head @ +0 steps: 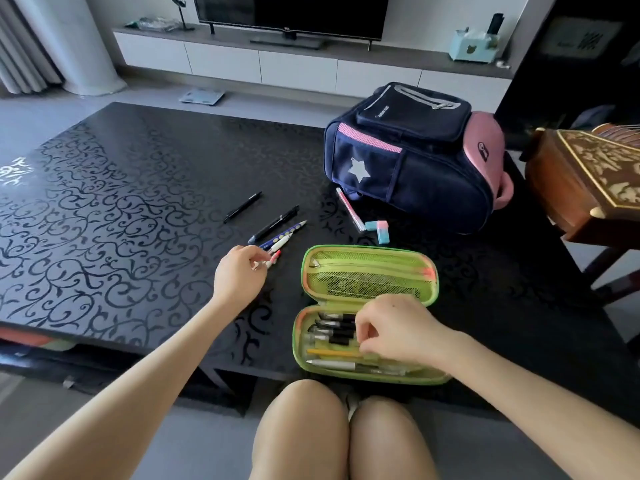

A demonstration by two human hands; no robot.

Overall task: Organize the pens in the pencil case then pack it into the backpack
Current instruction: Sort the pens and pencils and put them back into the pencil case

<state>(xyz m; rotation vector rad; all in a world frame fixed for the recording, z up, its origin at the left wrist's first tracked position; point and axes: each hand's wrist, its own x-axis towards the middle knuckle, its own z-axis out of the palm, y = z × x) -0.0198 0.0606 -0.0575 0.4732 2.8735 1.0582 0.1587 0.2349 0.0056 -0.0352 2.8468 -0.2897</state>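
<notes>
Now my left hand (239, 271) has its grip pinched together on the end of a white and red pen (273, 260), because this one lies nearest of the loose group at 11 o'clock from the pencil case (367, 271). My right hand (391, 329) rests curled inside the lower half of the case, fingers on the pens already lying there; I cannot tell if it clamps one or only presses them flat to make room. The case lies open at 6 o'clock on the surface (121, 202), close to me, so both hands reach it easily. A black pen (242, 207), a pink pen (349, 209) and an eraser (377, 230) wait outside. The backpack (415, 161) lies at 1 o'clock, zipped I think, for later.
</notes>
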